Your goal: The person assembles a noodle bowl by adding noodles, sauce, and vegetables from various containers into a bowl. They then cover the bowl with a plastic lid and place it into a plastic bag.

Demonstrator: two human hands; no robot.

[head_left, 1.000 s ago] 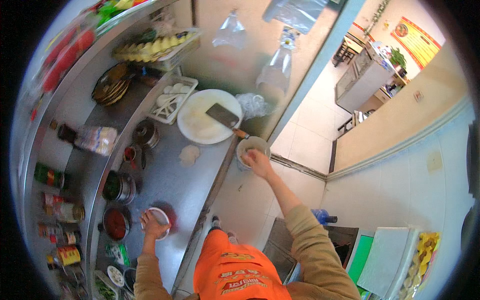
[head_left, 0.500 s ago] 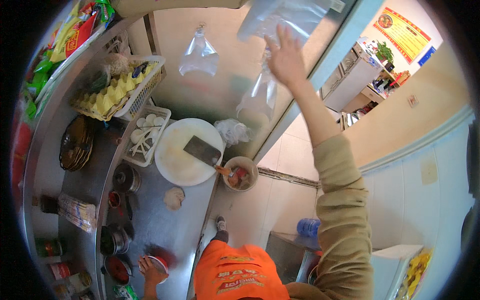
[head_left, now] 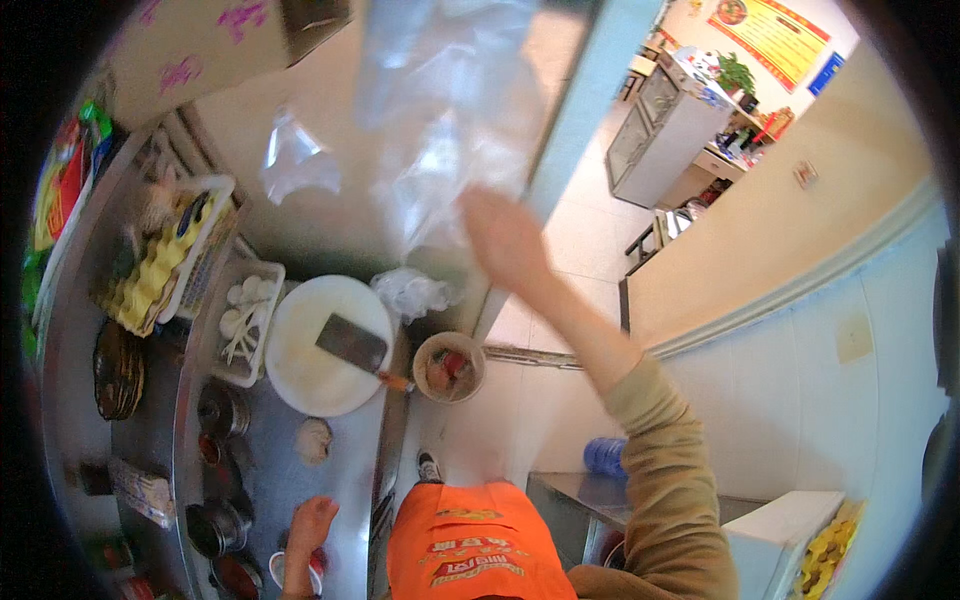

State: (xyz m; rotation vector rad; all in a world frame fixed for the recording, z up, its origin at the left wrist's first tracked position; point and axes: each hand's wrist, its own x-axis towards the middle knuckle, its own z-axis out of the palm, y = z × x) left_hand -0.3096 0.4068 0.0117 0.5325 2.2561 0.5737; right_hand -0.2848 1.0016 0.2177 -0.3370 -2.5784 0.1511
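My right hand [head_left: 503, 238] is raised at the door frame, blurred, its fingers closed on the lower edge of a clear plastic bag [head_left: 440, 160]. The bag hangs down in front of the frosted panel and is smeared by motion. Low on the left, my left hand [head_left: 312, 523] is over the steel counter [head_left: 345, 480] with its fingers curled in; whether anything is in them is hidden. Beside that wrist stands a small white-rimmed bowl [head_left: 314, 577], partly covered by the forearm. A lump of dough [head_left: 314, 440] lies farther up the counter.
A cleaver [head_left: 352, 342] lies on a round white board [head_left: 290, 350], its handle past the edge. Next to it is a waste bucket [head_left: 449, 345]. Baskets hold egg trays [head_left: 160, 265] and white ladles [head_left: 237, 322]. Lidded pots [head_left: 222, 410] line the left; a doorway opens right.
My right hand has come down and left, from spread fingers to closed, with the plastic bag drawn lower. My left hand has moved off the bowl and curled. The view has shifted.
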